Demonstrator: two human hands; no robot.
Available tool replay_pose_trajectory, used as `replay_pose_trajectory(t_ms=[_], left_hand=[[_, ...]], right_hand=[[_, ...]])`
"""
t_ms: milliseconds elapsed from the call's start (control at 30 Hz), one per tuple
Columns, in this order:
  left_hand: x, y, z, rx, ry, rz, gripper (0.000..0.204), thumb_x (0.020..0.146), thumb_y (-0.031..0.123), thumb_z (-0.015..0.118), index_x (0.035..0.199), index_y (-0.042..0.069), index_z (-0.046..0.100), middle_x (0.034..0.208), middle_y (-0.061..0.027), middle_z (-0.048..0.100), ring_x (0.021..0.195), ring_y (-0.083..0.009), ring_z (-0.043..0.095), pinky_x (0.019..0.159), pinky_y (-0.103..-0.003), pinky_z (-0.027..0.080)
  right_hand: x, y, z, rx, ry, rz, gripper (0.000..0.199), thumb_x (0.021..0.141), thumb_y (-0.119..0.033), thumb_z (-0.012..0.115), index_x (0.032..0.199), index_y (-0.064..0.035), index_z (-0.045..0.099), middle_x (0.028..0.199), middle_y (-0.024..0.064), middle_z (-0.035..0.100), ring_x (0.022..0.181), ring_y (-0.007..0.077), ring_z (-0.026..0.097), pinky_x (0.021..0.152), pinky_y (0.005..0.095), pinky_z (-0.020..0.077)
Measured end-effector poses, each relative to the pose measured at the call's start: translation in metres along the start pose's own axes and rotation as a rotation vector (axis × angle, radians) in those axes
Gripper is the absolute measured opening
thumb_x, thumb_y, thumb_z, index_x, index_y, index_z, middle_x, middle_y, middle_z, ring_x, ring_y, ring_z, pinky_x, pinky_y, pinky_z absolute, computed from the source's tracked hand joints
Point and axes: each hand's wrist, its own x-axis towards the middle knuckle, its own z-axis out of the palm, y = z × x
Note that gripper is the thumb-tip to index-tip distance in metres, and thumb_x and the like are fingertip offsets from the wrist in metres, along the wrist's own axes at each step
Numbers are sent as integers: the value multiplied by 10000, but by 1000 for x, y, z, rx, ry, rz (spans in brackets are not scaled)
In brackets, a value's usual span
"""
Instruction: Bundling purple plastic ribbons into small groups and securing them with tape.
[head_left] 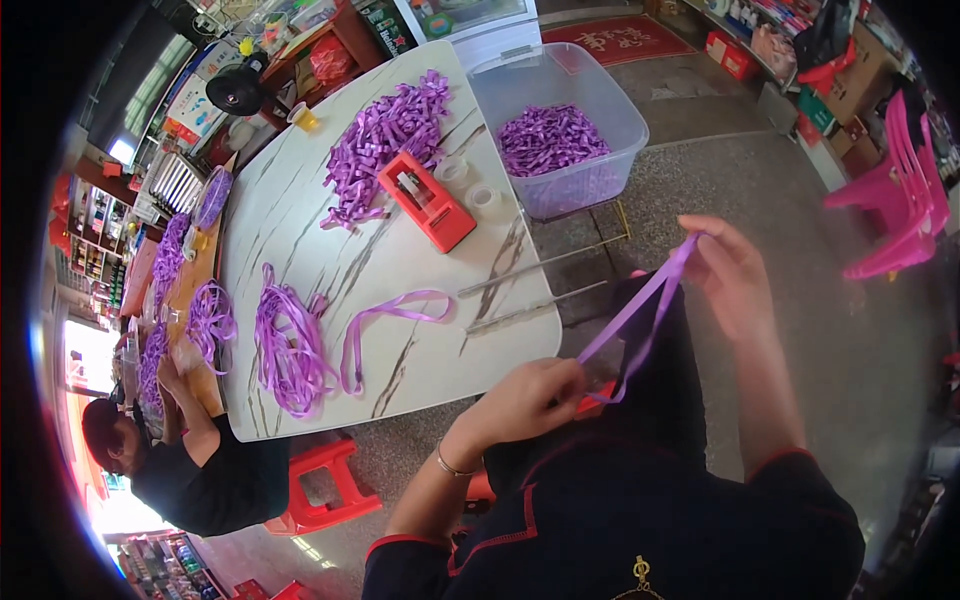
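Observation:
A purple ribbon lanyard (pixel 640 300) is stretched as a loop between my two hands, above my lap and off the table's right corner. My left hand (pixel 545 395) is closed round its lower end. Raised higher and farther right, my right hand (pixel 730 275) pinches the upper bend between thumb and fingers. On the marbled white table (pixel 440 350), a single purple lanyard (pixel 400 302) lies left of my left hand, beside a looped bundle of lanyards (pixel 285 345). Two thin metal rods (pixel 530 272) jut past the table's right edge.
Farther back are a heap of folded purple ribbons (pixel 385 140), a red dispenser-like device (pixel 430 205) and a yellow drink cup (pixel 303 118). A translucent bin (pixel 570 195) holds more ribbons. A co-worker (pixel 190 450) works at left near a red stool (pixel 330 490); a pink chair (pixel 900 200) stands right.

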Motion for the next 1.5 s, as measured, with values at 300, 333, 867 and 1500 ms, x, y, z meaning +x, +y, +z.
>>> replay_pose_trajectory(t_ms=[300,333,867,1500], left_hand=[[5,5,0,207,-154,127,236,727,66,611,952,26,553,859,-126,563,821,-288,551,705,-355,442],[10,14,-7,137,-83,101,292,729,74,622,1006,22,545,909,-122,566,863,-271,553,730,-347,445],[53,35,-20,-379,421,-95,106,729,23,662,810,-4,599,827,-53,600,802,-135,552,726,-255,428],[46,27,-16,-753,213,117,267,913,196,446,1095,-1,452,1013,-92,543,954,-148,512,860,-296,386]], right_hand=[[-5,-7,9,-389,-6,-175,191,832,23,477,998,7,570,939,92,584,891,160,572,808,284,463],[-7,-8,13,-441,-47,-167,183,824,25,487,986,7,571,937,92,582,890,160,571,809,281,460],[-17,-5,38,-703,-169,-190,241,741,72,546,966,-11,522,914,70,571,886,144,578,768,260,446],[-17,-13,37,-455,-225,66,217,769,56,528,974,-4,569,852,53,537,813,133,548,720,247,442]])
